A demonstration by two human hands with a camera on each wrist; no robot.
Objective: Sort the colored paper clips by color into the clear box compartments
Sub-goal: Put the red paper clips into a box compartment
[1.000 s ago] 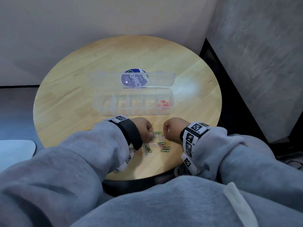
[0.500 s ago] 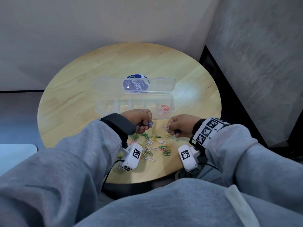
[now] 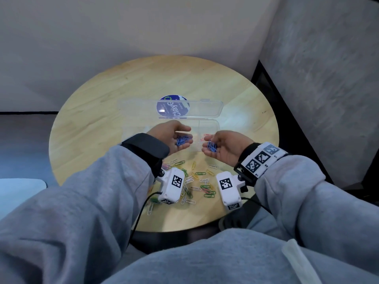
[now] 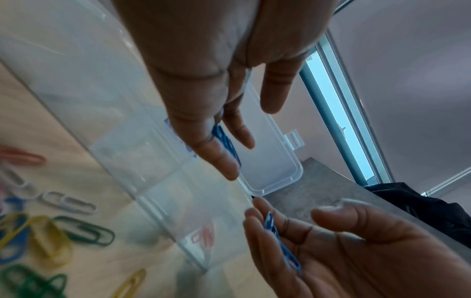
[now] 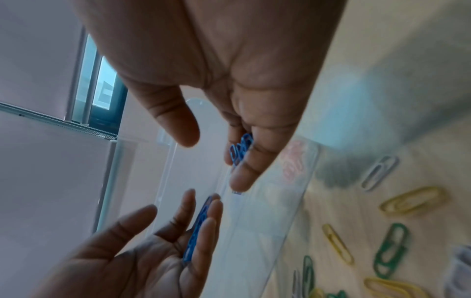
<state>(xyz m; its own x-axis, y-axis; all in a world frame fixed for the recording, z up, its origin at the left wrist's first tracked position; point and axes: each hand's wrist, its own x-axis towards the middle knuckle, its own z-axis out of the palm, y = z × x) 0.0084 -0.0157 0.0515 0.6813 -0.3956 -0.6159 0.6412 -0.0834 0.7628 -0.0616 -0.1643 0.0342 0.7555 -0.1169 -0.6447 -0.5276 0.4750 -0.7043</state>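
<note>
Paper clips, blue (image 3: 183, 140): we carry them on both upturned palms, left hand (image 3: 171, 137) and right hand (image 3: 224, 149), fingers (image 4: 220, 161) loosely spread, over the clear box (image 3: 216, 125). Filed: red clips (image 3: 207, 136), rightmost compartment. Outstanding: mixed clips (image 3: 198, 182) on near worktop (image 3: 102, 140).

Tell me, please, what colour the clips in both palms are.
Blue clips lie in the left hand and right hand; clearest in the head view.

The table (image 3: 102, 130) is pale wood, smooth with a soft sheen. The clear box (image 3: 205, 106) is glossy see-through plastic. The paper clips (image 3: 200, 173) look colour-coated, smooth, slightly shiny. Across the lower frame the sleeves (image 3: 92, 191) are matt grey fleecy cloth. Upper right, the wall (image 3: 328, 78) looks rough and mottled.
</note>
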